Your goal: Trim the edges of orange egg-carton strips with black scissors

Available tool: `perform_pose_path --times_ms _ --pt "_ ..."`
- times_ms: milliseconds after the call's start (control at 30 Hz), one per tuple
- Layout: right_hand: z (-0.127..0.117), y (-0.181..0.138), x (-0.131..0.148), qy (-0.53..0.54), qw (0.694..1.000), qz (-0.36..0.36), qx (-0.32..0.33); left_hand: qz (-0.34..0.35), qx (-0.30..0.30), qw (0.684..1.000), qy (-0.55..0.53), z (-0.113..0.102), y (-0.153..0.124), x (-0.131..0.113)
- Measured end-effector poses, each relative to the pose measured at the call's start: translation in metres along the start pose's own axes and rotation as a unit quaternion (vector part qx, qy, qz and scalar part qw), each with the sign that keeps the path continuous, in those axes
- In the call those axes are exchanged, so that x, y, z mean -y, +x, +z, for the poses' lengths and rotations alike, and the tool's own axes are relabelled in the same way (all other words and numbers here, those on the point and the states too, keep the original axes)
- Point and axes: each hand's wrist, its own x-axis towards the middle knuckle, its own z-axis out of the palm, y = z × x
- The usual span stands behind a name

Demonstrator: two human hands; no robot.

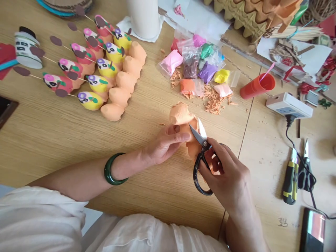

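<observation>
Near the middle of the table, my left hand (165,143) grips an orange egg-carton strip (181,113), its thumb pressed on one cup. My right hand (231,171) has its fingers through the handles of black-handled scissors (201,136). The scissor blades are parted and lie against the strip's right edge; I cannot tell how deep they reach. Part of the strip runs on below, partly hidden by the scissors and my right hand. Beyond it lies a heap of orange carton shavings (214,101).
Decorated carton strips (107,75) with sticks stand at left. Bags of coloured clay (190,63) lie ahead, near a red cup (257,85). A power strip (290,105), a utility knife (291,180) and other scissors (306,168) lie right. Egg trays (252,15) are stacked behind.
</observation>
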Motion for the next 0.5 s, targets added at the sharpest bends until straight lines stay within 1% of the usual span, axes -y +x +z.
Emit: perform_pose_path --times_ms 133,200,267,367,500 --pt "-0.006 -0.006 0.005 -0.058 0.997 -0.044 -0.009 0.028 0.003 1.000 -0.010 0.007 -0.004 -0.002" --pt "-0.009 -0.007 0.007 -0.066 0.996 -0.057 -0.012 0.032 0.000 0.999 -0.009 0.011 -0.006 -0.003" --pt "-0.010 -0.008 0.008 -0.057 0.996 -0.064 -0.014 0.027 0.000 1.000 -0.005 0.013 -0.007 -0.003" --pt "-0.011 -0.009 0.010 -0.048 0.996 -0.074 -0.001 0.006 -0.009 1.000 -0.004 0.012 -0.008 0.000" --pt "-0.012 -0.011 0.012 -0.097 0.992 -0.086 0.003 -0.009 -0.017 1.000 -0.004 0.008 -0.008 0.005"
